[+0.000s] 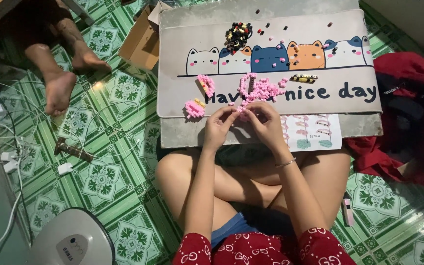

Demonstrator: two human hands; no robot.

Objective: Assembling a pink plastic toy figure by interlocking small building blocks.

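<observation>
Both my hands meet at the near edge of a low board covered by a white mat [182, 59] printed with cartoon cats. My left hand [218, 126] and my right hand [266, 122] pinch a small pink brick piece [242, 112] together between their fingertips. Just beyond them lies a loose heap of pink bricks [260, 87]. Two small pink built pieces [205, 84] [194, 108] lie to the left of the heap. Farther back sits a pile of dark and mixed-colour bricks [237, 35]. A short dark and yellow strip [304, 78] lies right of the pink heap.
An instruction sheet [315, 132] pokes out under the mat at the right. A cardboard box [141, 41] stands left of the board. Another person's bare feet [62, 73] rest on the green tiled floor. Cables and plugs [6, 157] run at left; red cloth [408, 118] lies at right.
</observation>
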